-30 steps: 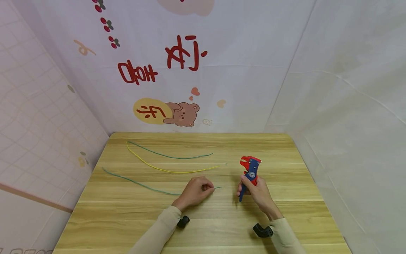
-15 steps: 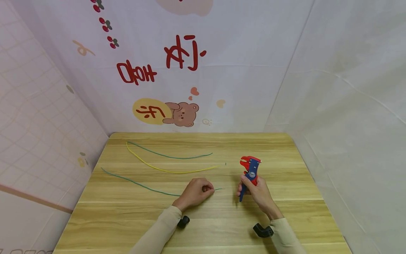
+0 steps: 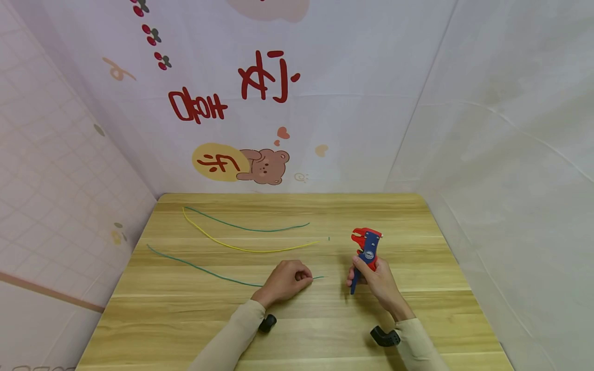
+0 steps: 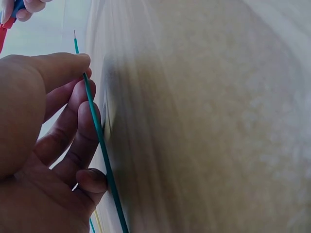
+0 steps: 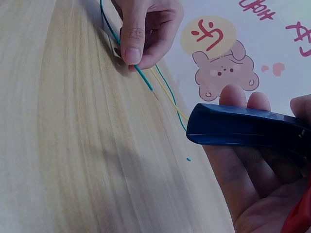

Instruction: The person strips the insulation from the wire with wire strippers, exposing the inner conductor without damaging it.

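Note:
My left hand (image 3: 287, 278) pinches a green wire (image 4: 108, 167) between thumb and index finger, close to its right end. Beyond the fingertips that end is stripped, and a short bit of bare copper (image 4: 75, 34) shows. The rest of this wire trails left over the table. To the right, my right hand (image 3: 376, 281) grips a red and blue wire stripper (image 3: 368, 247) by its handles, red head pointing away from me. One blue handle (image 5: 243, 126) fills much of the right wrist view. A gap lies between the stripper and the bare wire end.
Farther back on the wooden table (image 3: 394, 211) lie a yellow wire (image 3: 250, 251) and a second green wire (image 3: 260, 230), meeting at their left ends. A tiny green scrap (image 3: 329, 238) rests left of the stripper. A printed cloth wall (image 3: 352, 129) rises behind.
The free end of the held green wire has dipped slightly toward me. Both hands and the wire stripper stay almost where they were; the head view has shifted a little.

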Demonstrator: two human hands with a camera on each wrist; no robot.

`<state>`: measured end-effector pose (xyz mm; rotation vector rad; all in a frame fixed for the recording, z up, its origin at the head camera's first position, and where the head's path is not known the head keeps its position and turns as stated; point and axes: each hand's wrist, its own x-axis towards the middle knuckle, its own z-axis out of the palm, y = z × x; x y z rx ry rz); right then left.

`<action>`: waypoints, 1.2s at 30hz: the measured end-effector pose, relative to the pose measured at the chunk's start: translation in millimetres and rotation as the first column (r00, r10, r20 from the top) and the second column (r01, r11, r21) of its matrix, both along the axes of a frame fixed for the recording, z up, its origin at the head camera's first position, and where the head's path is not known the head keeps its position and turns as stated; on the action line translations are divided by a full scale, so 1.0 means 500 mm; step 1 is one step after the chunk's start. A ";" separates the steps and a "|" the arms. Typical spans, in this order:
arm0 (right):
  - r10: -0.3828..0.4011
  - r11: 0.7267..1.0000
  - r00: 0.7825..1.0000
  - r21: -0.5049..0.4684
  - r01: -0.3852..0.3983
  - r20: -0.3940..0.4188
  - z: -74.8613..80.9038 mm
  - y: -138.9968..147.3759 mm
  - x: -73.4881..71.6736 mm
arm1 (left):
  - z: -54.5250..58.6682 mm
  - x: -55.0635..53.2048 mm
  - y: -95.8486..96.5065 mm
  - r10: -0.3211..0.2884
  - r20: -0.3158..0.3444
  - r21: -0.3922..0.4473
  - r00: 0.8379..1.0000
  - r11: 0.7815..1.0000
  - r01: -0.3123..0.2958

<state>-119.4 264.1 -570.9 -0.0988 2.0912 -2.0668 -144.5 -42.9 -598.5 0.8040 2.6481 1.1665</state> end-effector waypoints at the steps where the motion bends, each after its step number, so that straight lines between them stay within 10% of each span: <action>1: 0.000 1.000 1.000 -0.001 0.000 0.001 0.000 0.000 0.000 | -0.001 0.000 0.000 0.001 0.004 -0.003 1.000 1.000 -0.001; 36: -0.005 1.000 1.000 0.011 0.005 0.026 -0.006 -0.005 0.000 | 0.011 -0.003 -0.013 -0.013 0.003 0.066 1.000 0.998 0.013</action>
